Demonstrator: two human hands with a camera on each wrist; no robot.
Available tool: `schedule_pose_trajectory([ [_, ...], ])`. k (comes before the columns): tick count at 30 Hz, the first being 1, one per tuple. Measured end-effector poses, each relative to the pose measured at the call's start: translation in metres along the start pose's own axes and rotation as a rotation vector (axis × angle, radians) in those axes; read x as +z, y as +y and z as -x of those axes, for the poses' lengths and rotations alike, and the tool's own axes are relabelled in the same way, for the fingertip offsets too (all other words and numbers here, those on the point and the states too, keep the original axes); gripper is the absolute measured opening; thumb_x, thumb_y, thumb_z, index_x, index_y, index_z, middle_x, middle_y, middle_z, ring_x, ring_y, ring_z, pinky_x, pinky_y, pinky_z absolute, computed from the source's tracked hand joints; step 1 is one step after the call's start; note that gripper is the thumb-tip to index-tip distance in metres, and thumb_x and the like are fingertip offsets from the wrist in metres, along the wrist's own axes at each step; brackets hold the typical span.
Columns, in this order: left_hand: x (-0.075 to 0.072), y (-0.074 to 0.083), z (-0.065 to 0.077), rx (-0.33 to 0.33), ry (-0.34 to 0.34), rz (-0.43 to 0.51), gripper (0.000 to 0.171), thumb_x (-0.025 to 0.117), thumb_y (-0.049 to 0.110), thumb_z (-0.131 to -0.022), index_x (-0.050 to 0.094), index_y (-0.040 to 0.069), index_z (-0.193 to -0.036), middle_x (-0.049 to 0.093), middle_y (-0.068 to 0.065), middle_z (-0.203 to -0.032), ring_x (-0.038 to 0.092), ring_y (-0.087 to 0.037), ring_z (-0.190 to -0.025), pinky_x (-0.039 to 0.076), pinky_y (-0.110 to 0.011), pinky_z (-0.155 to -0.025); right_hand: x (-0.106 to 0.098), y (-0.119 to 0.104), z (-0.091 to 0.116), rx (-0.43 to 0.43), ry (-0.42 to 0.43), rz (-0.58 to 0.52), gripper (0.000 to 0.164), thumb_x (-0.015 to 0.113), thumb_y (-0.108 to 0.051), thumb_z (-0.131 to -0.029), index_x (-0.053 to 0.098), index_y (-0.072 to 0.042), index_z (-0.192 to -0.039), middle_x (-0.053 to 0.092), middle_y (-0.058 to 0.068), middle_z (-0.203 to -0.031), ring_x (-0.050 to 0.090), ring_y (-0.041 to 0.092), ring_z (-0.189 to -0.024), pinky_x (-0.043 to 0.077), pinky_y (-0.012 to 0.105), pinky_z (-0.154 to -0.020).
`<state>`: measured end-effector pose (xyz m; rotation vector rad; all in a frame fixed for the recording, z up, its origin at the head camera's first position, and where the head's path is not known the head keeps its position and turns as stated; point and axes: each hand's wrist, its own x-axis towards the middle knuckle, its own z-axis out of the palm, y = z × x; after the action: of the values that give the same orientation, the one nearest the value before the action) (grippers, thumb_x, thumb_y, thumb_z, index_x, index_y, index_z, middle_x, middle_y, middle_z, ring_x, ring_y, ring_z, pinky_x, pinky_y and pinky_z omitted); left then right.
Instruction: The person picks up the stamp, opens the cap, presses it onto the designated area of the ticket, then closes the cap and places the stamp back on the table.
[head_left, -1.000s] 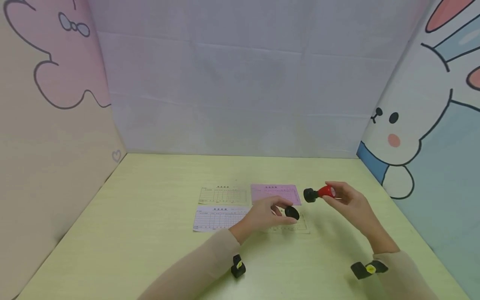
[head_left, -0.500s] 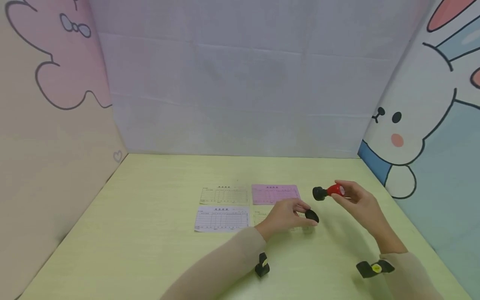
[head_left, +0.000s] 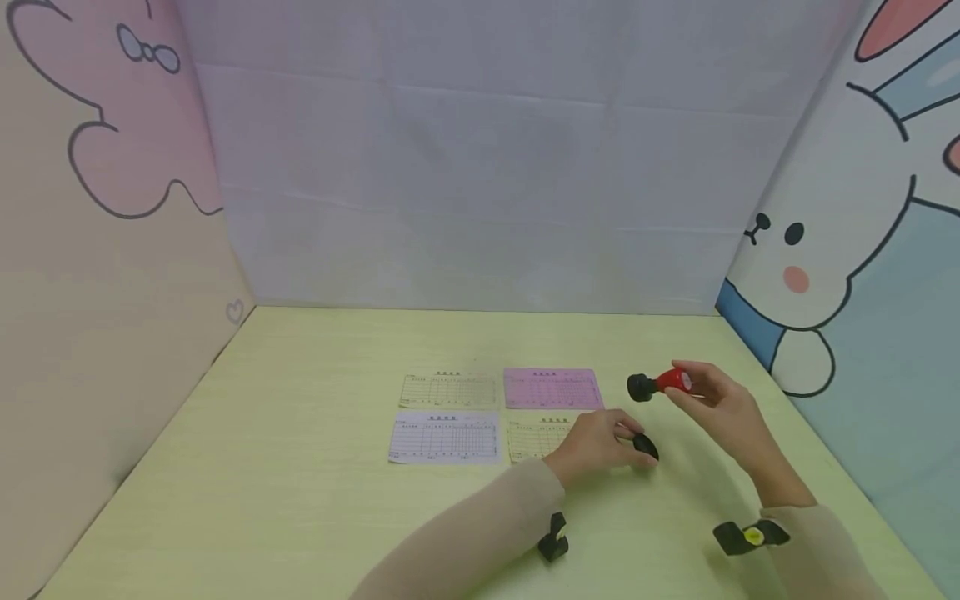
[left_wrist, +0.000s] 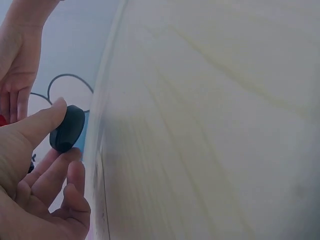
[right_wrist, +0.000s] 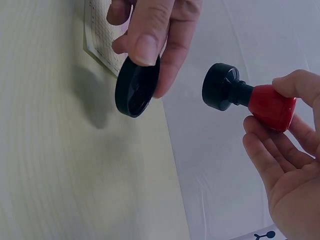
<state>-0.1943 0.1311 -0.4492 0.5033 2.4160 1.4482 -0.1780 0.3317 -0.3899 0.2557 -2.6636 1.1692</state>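
Observation:
A round black cap [right_wrist: 136, 87] is pinched between the thumb and fingers of my left hand [head_left: 602, 442], its hollow side showing in the right wrist view. In the left wrist view the same cap [left_wrist: 67, 129] stands on edge in the grip. My right hand [head_left: 723, 414] holds a stamp [right_wrist: 272, 106] by its red handle, with the round black head pointing left toward the left hand. Cap and stamp are apart, both above the table. The stamp's printing face is turned away from the right wrist view.
Several printed form slips lie in two rows on the pale yellow table [head_left: 262, 467]: a purple slip [head_left: 552, 389], a lavender slip [head_left: 444, 437] and cream slips [head_left: 447, 391]. The left hand partly covers the nearest right one. Fabric walls [head_left: 480, 167] enclose the back and sides.
My left hand has moved right and slightly nearer with the cap. The right hand with the stamp shifted a little to the right, then stayed nearly still.

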Motion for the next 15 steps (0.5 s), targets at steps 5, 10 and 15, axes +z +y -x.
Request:
schedule_pose_trajectory([
  [5, -0.0004, 0.0023, 0.0016, -0.017, -0.008, -0.010, 0.033, 0.092, 0.028, -0.073, 0.075, 0.022, -0.102, 0.070, 0.014, -0.091, 0.062, 0.001, -0.087, 0.050, -0.022, -0.082, -0.0004, 0.0021, 0.0006, -0.007, 0.002, -0.006, 0.051, 0.067, -0.030, -0.098, 0.053, -0.007, -0.142, 0.064, 0.019, -0.120, 0.058, -0.011, -0.091, 0.050, 0.011, -0.075],
  [10, -0.0001, 0.0045, 0.0007, 0.005, 0.003, -0.118, 0.035, 0.092, 0.029, -0.074, 0.078, 0.019, -0.104, 0.064, 0.013, -0.084, 0.055, -0.001, -0.079, 0.047, -0.019, -0.074, 0.0003, 0.0024, 0.0007, -0.002, 0.003, -0.014, 0.051, 0.067, -0.030, -0.098, 0.053, -0.007, -0.142, 0.064, 0.019, -0.120, 0.058, -0.011, -0.091, 0.049, 0.011, -0.075],
  [15, 0.0038, 0.0033, -0.0045, 0.020, 0.017, -0.207, 0.038, 0.093, 0.029, -0.073, 0.079, 0.016, -0.106, 0.062, 0.012, -0.080, 0.053, -0.002, -0.075, 0.045, -0.017, -0.070, 0.0007, 0.0017, 0.0015, 0.011, 0.001, -0.017, 0.051, 0.066, -0.031, -0.099, 0.053, -0.007, -0.142, 0.063, 0.019, -0.121, 0.057, -0.011, -0.091, 0.049, 0.010, -0.076],
])
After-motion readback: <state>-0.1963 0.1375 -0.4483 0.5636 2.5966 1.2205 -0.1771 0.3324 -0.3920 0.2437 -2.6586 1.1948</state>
